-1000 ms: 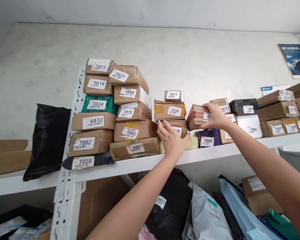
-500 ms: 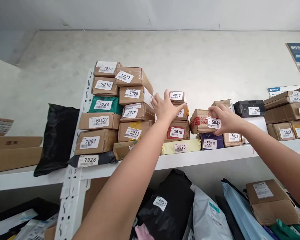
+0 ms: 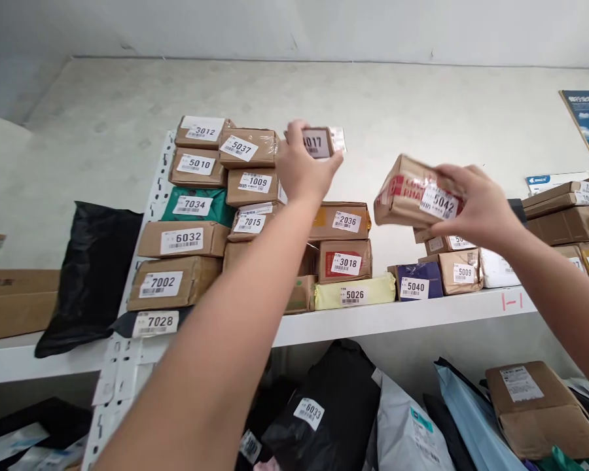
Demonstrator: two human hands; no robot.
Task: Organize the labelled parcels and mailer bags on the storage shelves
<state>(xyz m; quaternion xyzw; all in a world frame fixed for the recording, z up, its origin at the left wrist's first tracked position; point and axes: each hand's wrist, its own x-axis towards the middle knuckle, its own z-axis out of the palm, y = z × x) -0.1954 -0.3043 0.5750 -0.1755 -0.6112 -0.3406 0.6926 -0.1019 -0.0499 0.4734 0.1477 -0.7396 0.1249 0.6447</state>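
Observation:
My left hand [image 3: 304, 163] is closed around a small brown box [image 3: 318, 142] labelled 4017, raised above the box labelled 2036 [image 3: 338, 222]. My right hand [image 3: 481, 199] grips a brown cardboard box [image 3: 412, 190] with red print and the label 5042. That box is tilted and lifted off the purple parcel [image 3: 417, 278] labelled 5040. Below my left hand, the box labelled 3018 [image 3: 346, 261] rests on a yellow parcel [image 3: 356, 291] labelled 5026. A box labelled 5009 [image 3: 461, 271] stands right of the purple one.
Brown boxes [image 3: 182, 239] are stacked at the left of the white shelf [image 3: 343, 320], next to a black bag [image 3: 91, 275]. More boxes [image 3: 564, 222] stand at the right. On the lower level lie a black parcel [image 3: 334, 392], a grey bag [image 3: 407, 425] and a brown carton [image 3: 542, 409].
My left hand has taken hold of the 4017 box and lifted it up and left off the stack. My right hand has raised the 5042 box from the purple parcel.

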